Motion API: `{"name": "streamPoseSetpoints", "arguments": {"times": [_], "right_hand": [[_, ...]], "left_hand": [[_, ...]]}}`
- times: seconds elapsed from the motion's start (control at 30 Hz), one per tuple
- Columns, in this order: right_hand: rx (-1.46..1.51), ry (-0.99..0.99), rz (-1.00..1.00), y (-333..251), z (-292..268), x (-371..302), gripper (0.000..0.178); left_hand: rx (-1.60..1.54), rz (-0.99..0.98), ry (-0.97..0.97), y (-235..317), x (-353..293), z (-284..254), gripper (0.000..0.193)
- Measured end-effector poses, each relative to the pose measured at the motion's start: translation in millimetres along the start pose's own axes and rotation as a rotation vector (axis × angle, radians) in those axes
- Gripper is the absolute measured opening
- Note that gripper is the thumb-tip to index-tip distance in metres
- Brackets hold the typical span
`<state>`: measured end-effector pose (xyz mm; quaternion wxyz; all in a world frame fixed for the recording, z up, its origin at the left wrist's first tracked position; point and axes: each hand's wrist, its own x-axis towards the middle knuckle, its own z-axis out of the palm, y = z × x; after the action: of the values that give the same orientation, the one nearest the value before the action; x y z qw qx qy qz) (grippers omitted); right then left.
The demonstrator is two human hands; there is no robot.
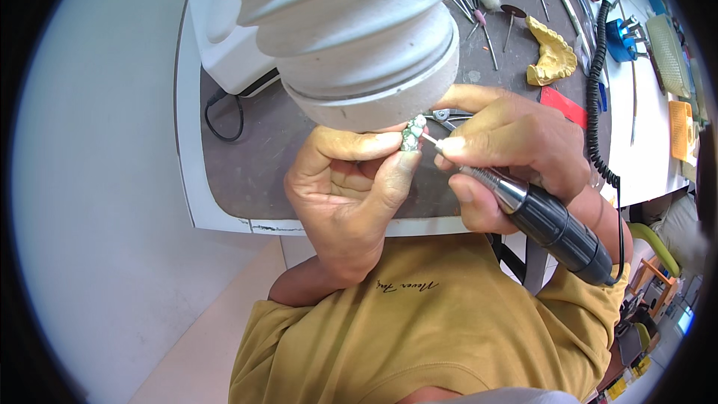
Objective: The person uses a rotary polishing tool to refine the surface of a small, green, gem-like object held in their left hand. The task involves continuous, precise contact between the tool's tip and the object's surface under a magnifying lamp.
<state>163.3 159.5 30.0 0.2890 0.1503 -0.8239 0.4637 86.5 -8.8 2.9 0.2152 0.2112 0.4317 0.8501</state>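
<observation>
Between the thumb and fingers of my left hand sits a small dental bridge, white teeth with dark green patches. My right hand grips a black and silver rotary handpiece like a pen. Its thin bur points left at the bridge, at or very close to its right side; I cannot tell whether they touch. Just beyond the bridge lies a metal tool, partly covered by my right fingers. A wide white ribbed hose ends right above both hands.
A yellow dental cast lies at the far right near a red piece and several loose burs. The handpiece's coiled black cord runs along the right. A white machine with a black cable stands at the left.
</observation>
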Motion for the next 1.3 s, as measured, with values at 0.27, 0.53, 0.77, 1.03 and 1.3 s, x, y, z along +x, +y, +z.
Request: {"name": "streamPoseSetpoints", "arguments": {"times": [0.27,0.53,0.77,1.03,1.3], "right_hand": [[0.026,0.026,0.035,-1.3,1.3,-2.0,0.023],[0.006,0.032,0.022,1.0,1.5,-1.4,0.021],[-0.014,0.012,-0.007,3.1,-0.2,-1.2,0.024],[-0.027,0.027,0.008,2.9,0.4,-3.5,0.022],[0.003,-0.009,-0.002,0.6,-1.4,0.5,0.023]], "left_hand": [[0.062,-0.013,-0.050,1.2,-1.7,-2.4,0.023],[0.019,0.004,0.009,-1.0,-1.4,-1.1,0.020],[0.043,0.003,0.012,0.3,-0.6,-0.6,0.018],[0.022,-0.002,0.021,0.9,0.9,2.0,0.017],[0.014,0.003,-0.001,0.7,1.5,0.1,0.017]]}}
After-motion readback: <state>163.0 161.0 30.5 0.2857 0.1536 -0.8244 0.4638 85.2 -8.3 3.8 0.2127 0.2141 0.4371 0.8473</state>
